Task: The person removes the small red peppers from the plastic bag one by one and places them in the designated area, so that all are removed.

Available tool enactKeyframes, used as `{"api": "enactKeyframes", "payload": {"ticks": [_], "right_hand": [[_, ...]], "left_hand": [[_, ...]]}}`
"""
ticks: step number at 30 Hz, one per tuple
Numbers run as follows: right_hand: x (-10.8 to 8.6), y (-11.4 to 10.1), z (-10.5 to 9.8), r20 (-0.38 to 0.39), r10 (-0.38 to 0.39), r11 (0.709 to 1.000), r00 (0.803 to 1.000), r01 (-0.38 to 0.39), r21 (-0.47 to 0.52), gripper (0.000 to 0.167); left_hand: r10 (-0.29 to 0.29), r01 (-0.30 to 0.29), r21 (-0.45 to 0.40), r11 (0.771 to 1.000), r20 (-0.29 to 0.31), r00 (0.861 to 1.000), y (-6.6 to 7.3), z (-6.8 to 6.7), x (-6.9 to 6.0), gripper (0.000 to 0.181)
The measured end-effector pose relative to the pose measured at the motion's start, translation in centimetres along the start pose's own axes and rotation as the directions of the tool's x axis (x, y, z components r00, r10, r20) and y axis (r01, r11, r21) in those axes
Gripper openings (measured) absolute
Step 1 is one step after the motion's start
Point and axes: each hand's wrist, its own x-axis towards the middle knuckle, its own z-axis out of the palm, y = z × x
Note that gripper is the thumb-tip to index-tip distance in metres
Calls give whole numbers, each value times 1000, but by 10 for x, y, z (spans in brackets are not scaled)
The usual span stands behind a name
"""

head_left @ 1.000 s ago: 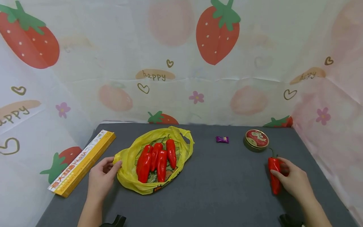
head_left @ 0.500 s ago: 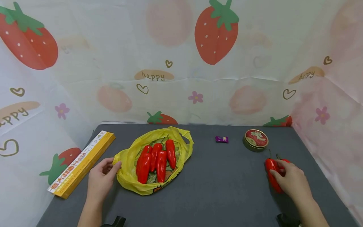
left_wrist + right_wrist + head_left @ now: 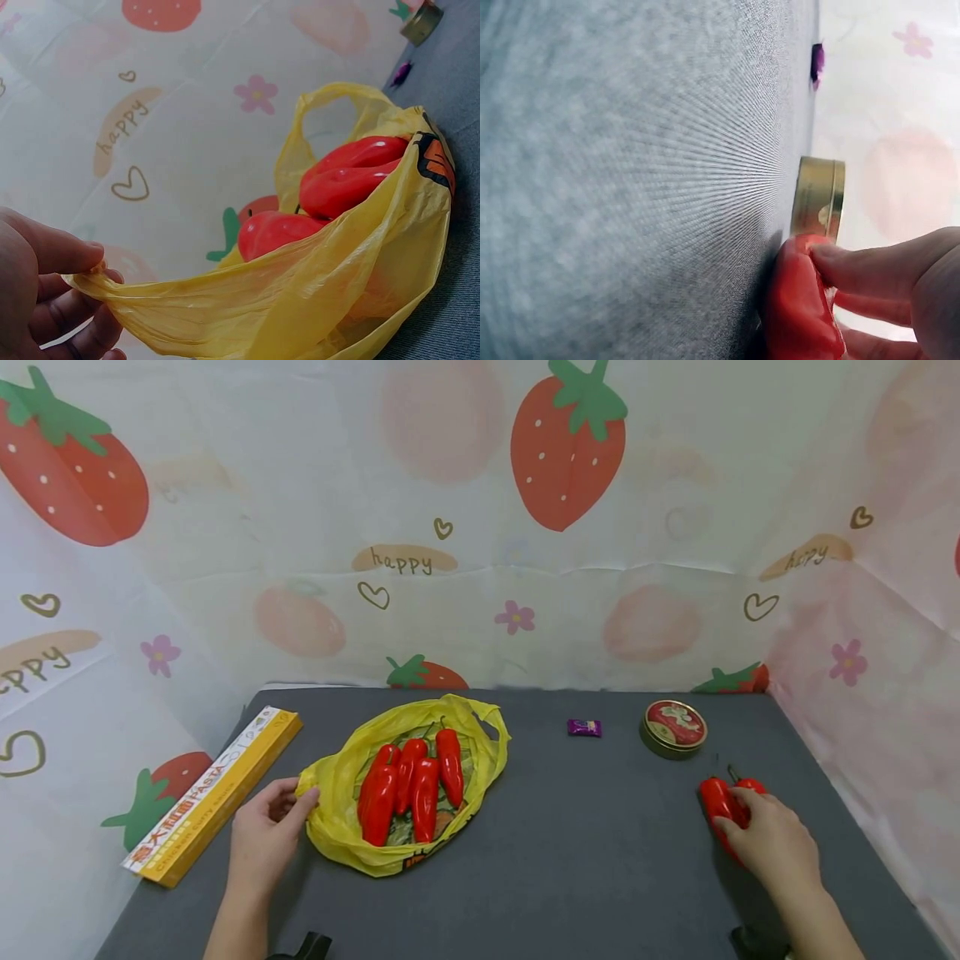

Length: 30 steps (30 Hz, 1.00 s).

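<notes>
Five red peppers (image 3: 425,802) in yellow bag (image 3: 339,839), pinched by left fingers (image 3: 66,252).

Near the right edge of the bench (image 3: 555,860), the right hand (image 3: 783,852) hides the lower part of one red pepper (image 3: 717,797) and most of a second pepper (image 3: 751,786). The bottom of the right wrist view crops what it holds. In the left wrist view, the yellow bag (image 3: 300,307) partly hides the bagged peppers (image 3: 352,187). Toward the bench's far edge, print on the purple packet (image 3: 584,728) is too small to read.
</notes>
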Motion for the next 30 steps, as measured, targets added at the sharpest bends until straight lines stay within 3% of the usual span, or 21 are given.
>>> {"api": "enactKeyframes", "payload": {"ticks": [5,9,15,21,30], "right_hand": [[1,-1,-4,25,49,999,998,-49,-8,62],[2,-2,-7,22,43,999,999,-43,5,62],[0,-9,-10,-36,-30,999,999,31,28,58],[0,-32,-14,-73,-88,995,993,92,50,56],[-1,-70,-17,-182,-240,960,954,261,104,50]], "left_hand": [[-2,2,-12,1000,-3,1000,1,-2,0,39],[-6,6,-17,1000,0,1000,1,-3,0,39],[-12,12,-3,1000,3,1000,-1,-3,0,40],[0,0,-16,1000,-6,1000,-2,-3,-1,38],[2,-2,-33,999,-4,1000,0,-4,-1,36]]}}
